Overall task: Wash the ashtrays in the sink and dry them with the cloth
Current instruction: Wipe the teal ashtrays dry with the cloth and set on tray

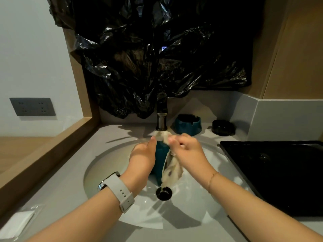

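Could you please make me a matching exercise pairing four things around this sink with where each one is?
Things:
1. teal ceramic ashtray
2. second teal ashtray
3. black round ashtray
4. stained pale cloth

Places:
A. on the counter, nearest the corner wall
B. held on edge in the left hand over the white basin
C. pinched in the right hand
D. on the counter beside the metal tap

Pairs: 1-B, 2-D, 3-A, 4-C
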Tool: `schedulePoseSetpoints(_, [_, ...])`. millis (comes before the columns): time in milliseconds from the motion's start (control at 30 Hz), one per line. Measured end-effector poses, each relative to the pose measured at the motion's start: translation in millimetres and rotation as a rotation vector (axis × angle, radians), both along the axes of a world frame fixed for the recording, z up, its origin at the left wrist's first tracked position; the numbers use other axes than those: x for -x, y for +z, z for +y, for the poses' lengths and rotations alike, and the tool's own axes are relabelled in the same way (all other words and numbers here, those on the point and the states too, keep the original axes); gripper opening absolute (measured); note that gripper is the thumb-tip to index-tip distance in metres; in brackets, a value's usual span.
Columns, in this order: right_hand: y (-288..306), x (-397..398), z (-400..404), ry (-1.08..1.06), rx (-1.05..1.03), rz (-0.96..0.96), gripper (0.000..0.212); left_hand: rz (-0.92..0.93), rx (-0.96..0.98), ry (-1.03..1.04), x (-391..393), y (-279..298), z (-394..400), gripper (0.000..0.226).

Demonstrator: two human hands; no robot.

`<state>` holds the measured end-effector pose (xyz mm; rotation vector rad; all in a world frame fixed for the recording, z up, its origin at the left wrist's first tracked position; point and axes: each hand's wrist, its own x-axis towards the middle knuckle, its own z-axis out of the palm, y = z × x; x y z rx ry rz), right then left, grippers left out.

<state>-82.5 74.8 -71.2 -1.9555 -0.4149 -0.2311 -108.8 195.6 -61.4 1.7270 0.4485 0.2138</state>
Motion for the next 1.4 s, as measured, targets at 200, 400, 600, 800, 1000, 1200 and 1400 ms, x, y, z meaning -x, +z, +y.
schedulePoseSetpoints(200, [2,-3,-14,-0.077,-0.304,0.383,0.026,-0.003,0.372,-0.005,-6,-1,8,0.033])
schedulePoseSetpoints(400, [-9,4,-19,-0.107,-0.325,0.349,0.047,0.037,0.603,0.025,-10,-11,6,0.03])
schedulePoseSetpoints(600, [-9,3,-15,-0.134,-0.414,0.396,0.043,-0.002,0.731,0.031,-15,-4,12,0.036])
schedulePoseSetpoints(800, [-10,22,-1,-0.078,-0.541,0.533,0.03,-0.057,0.765,0.086,-21,-9,16,0.042])
schedulePoseSetpoints(1000, [-17,35,21,-0.003,-0.706,0.788,0.033,-0.079,0.801,0.094,-20,-8,12,0.044])
schedulePoseSetpoints(1200, [4,11,11,-0.135,-0.664,0.681,0.031,-0.039,0.911,0.152,-20,-7,12,0.039])
schedulePoseSetpoints(1400, [-4,40,13,0.028,-0.568,0.711,0.031,-0.084,0.941,0.117,-18,-2,11,0.039])
